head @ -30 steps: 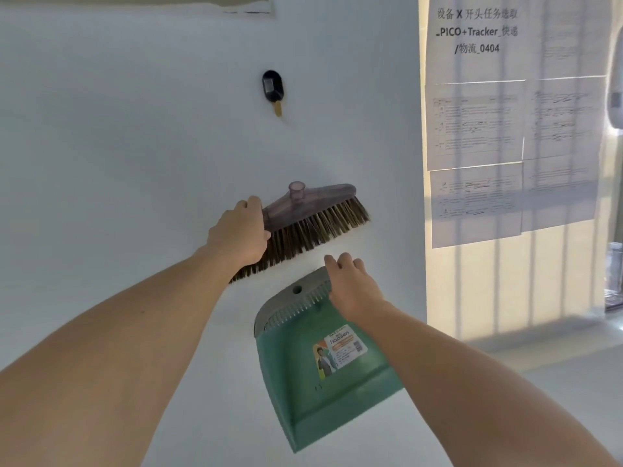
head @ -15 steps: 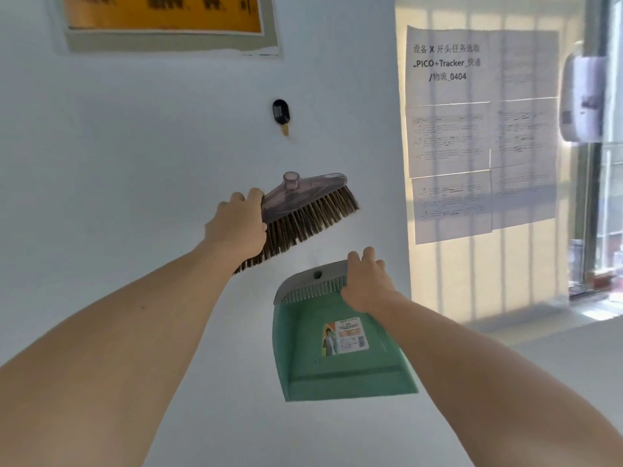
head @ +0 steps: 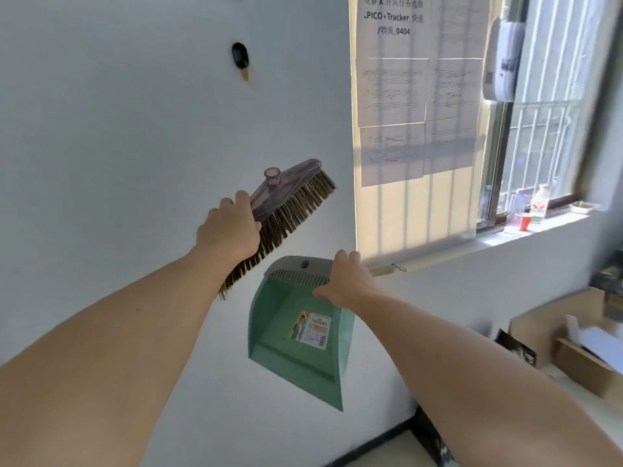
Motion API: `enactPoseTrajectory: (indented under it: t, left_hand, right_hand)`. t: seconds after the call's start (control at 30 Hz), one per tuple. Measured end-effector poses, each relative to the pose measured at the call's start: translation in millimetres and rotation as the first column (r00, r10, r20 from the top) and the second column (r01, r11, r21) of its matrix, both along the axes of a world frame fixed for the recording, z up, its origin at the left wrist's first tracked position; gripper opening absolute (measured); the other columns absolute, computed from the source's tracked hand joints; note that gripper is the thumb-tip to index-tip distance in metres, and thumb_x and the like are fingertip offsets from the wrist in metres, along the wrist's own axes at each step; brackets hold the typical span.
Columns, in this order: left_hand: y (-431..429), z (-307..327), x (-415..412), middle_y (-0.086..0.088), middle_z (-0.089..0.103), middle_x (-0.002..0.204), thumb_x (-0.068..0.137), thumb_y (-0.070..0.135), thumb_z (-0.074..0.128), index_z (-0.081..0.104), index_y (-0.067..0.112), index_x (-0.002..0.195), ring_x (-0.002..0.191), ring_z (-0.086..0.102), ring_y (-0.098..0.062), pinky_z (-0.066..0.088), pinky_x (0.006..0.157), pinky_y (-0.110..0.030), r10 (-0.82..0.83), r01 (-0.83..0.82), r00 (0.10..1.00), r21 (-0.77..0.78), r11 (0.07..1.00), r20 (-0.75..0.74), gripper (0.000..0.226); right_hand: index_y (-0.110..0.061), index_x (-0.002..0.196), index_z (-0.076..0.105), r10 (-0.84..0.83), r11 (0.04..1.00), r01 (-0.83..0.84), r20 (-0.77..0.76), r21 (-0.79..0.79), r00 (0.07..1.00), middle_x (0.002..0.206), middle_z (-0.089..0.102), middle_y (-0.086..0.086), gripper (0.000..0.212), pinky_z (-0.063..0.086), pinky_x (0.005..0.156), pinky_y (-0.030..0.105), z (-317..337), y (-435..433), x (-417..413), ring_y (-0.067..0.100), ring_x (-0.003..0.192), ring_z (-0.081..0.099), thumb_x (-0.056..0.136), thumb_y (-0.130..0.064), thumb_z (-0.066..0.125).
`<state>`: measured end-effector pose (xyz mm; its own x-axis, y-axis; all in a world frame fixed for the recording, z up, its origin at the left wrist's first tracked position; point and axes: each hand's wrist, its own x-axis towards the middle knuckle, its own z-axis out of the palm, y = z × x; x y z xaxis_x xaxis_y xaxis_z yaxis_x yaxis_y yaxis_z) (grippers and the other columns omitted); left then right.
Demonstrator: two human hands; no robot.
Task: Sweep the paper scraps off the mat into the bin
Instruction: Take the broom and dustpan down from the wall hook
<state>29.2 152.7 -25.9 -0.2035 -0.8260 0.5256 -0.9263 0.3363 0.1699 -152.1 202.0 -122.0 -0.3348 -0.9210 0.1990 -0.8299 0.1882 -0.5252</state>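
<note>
Your view has swung right since half a second ago, and the window (head: 546,129) and its sill now fill the right side, while both hands stay raised before the white wall (head: 118,146). Your left hand (head: 229,230) grips the lower end of the brush head (head: 290,193), fingers curled over its translucent plastic back and thumb against the bristles. The head slopes up to the right, its brown bristles facing down and right, more steeply tilted than before.

Your right hand (head: 347,281) pinches the grey top edge of the green dustpan (head: 296,365), fingers over the rim and thumb on the comb teeth inside. The pan hangs below and just right of the brush, apart from it, its open mouth pointing down and its printed label (head: 312,328) facing you.

Above the brush, what looks like a black hook (head: 240,57) is fixed high on the wall. Printed paper sheets (head: 418,89) are stuck up between the hook and the window, striped with sunlight. A red cup (head: 525,220) and a bottle (head: 539,203) stand on the sill. An open cardboard box (head: 573,342) sits lower right, beyond your right forearm.
</note>
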Motion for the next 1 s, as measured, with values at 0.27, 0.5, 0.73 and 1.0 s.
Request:
enactPoseTrajectory:
  t: [0.27,0.5,0.73,1.0]
  left_hand:
    - [47,-65,-42,-0.013,0.048,0.102,0.09,0.015,0.057,0.038,0.006,0.124,0.086,0.046,-0.027,0.041,0.067,-0.04,-0.039,0.046,0.998,0.173,0.984,-0.043,0.04]
    - [91,-139,-75,-0.016,0.05,0.103,0.09,0.015,0.057,0.038,0.005,0.123,0.084,0.049,-0.029,0.041,0.064,-0.039,-0.01,0.03,0.998,0.32,0.947,-0.067,0.04]
    - [161,-229,-137,-0.017,0.048,0.11,0.089,0.013,0.054,0.039,0.006,0.117,0.09,0.048,-0.033,0.039,0.067,-0.04,-0.003,0.051,0.994,0.425,0.904,-0.112,0.032]
    - [296,-342,-237,-0.022,0.045,0.124,0.089,0.008,0.056,0.036,0.001,0.125,0.104,0.049,-0.037,0.035,0.075,-0.037,0.312,-0.102,0.924,0.642,0.76,-0.222,0.041]
  right_hand:
    - [-0.012,0.122,0.039,-0.06,0.992,0.051,0.07,0.117,0.996,0.105,0.049,0.009,0.044,0.047,0.059,0.031,-54,69,-20,0.025,0.088,0.056,0.089,-0.018,0.069]
    - [-0.012,0.115,0.038,-0.12,0.968,0.106,0.047,0.227,0.992,0.104,0.051,0.007,0.041,0.04,0.058,0.034,-113,133,-60,0.027,0.085,0.054,0.09,-0.028,0.065]
    - [-0.008,0.133,0.039,-0.102,0.94,0.073,0.07,0.333,0.992,0.127,0.049,0.013,0.056,0.046,0.075,0.04,-188,204,-124,0.035,0.108,0.058,0.091,-0.034,0.064]
    - [-0.007,0.124,0.036,-0.202,0.88,0.072,0.233,0.47,0.951,0.128,0.05,0.018,0.057,0.053,0.093,0.051,-293,335,-225,0.041,0.114,0.058,0.086,-0.025,0.073]
